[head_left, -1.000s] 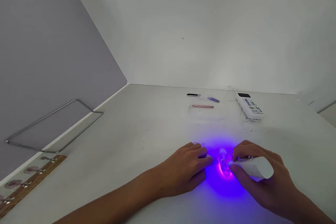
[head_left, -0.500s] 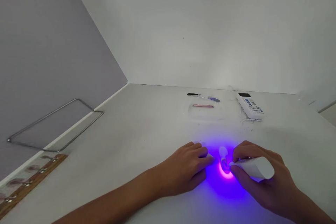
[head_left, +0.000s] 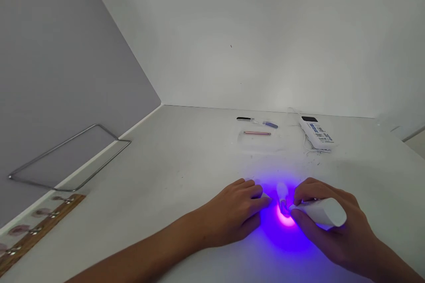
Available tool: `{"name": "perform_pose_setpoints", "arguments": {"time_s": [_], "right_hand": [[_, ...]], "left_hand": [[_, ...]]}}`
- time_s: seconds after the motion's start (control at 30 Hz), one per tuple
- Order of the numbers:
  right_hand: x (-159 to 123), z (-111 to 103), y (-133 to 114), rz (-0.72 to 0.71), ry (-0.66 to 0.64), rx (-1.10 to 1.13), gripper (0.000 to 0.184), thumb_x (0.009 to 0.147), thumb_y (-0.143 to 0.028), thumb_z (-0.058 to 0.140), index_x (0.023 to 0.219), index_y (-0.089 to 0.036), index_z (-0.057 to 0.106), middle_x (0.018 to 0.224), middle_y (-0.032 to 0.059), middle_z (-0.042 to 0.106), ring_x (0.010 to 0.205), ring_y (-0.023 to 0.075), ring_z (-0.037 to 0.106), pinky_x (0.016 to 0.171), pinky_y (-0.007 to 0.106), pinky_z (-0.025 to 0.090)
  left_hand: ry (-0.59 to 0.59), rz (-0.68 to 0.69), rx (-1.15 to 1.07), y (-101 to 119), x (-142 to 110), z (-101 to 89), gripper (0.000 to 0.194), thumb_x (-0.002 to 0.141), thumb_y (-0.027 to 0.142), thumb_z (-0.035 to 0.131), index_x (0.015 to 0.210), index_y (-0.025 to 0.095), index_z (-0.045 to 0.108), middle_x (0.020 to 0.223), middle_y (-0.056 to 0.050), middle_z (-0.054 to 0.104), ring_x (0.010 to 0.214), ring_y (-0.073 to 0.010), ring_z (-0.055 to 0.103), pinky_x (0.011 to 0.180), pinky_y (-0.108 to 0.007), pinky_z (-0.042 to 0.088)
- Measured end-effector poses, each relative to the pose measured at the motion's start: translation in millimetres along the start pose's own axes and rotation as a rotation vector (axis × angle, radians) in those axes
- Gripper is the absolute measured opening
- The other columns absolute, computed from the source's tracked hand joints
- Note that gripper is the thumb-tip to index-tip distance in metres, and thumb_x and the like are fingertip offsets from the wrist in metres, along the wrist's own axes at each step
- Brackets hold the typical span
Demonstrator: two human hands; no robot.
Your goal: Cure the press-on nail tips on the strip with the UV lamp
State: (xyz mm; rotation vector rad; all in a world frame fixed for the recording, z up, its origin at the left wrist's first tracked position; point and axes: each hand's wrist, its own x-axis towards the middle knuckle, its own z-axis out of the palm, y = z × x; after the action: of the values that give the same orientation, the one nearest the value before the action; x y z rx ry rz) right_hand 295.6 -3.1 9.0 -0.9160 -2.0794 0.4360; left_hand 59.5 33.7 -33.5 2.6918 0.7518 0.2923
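My right hand (head_left: 348, 225) is wrapped round the thick white handle of a handheld UV lamp (head_left: 323, 212). At the handle's narrow front end, violet light with a bright pink crescent falls on the white table. A small pale rounded piece (head_left: 282, 190) shows in the glow; whether it belongs to the lamp I cannot tell. Left of the glow, my left hand (head_left: 244, 208) rests low over the table with its fingers curled closed. A whitish tip (head_left: 265, 196) pokes out by its index finger, the rest hidden by the hand.
Farther back lie a pink pen-like stick (head_left: 257, 133), a black-handled tool (head_left: 245, 118) and a small blue-grey piece (head_left: 270, 124). A white device with a dark screen (head_left: 317, 132) sits at right on its cable. On the left are a metal wire frame (head_left: 96, 126) and a wood-edged strip (head_left: 43, 232).
Almost nothing differs. Both hands and the violet glow stay in place, and the view has shifted very slightly.
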Motion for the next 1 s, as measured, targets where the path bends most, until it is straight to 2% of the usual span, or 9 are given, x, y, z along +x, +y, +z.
{"name": "perform_pose_setpoints", "arguments": {"time_s": [0.17, 0.53, 1.0], "right_hand": [[-0.7, 0.1, -0.3, 0.005, -0.008, 0.019, 0.015, 0.092, -0.010, 0.061, 0.098, -0.024, 0.057, 0.073, -0.0022, 0.063, 0.060, 0.0129, 0.061, 0.054, 0.025, 0.053], [-3.1, 0.9, 1.3, 0.039, -0.058, 0.022, 0.016, 0.091, -0.010, 0.060, 0.095, -0.024, 0.056, 0.074, -0.0026, 0.064, 0.060, 0.0126, 0.061, 0.055, 0.025, 0.053], [-5.1, -0.3, 1.7, 0.035, -0.068, 0.000, 0.015, 0.090, -0.011, 0.060, 0.095, -0.024, 0.056, 0.074, -0.0025, 0.064, 0.058, 0.0125, 0.061, 0.051, 0.023, 0.056]], "left_hand": [[-0.002, 0.000, 0.005, 1.5, 1.0, -0.4, 0.026, 0.092, 0.010, 0.050, 0.112, 0.020, 0.064, 0.089, -0.004, 0.061, 0.080, -0.0211, 0.055, 0.075, -0.034, 0.043], [0.003, 0.020, -0.029, 0.6, 1.0, 1.2, 0.035, 0.098, 0.014, 0.049, 0.129, 0.023, 0.060, 0.095, -0.004, 0.063, 0.084, -0.0221, 0.058, 0.080, -0.036, 0.045], [0.008, 0.011, -0.063, 1.7, 3.0, -0.9, 0.032, 0.102, 0.017, 0.046, 0.129, 0.024, 0.061, 0.096, -0.005, 0.064, 0.083, -0.0209, 0.057, 0.078, -0.034, 0.046]]}}
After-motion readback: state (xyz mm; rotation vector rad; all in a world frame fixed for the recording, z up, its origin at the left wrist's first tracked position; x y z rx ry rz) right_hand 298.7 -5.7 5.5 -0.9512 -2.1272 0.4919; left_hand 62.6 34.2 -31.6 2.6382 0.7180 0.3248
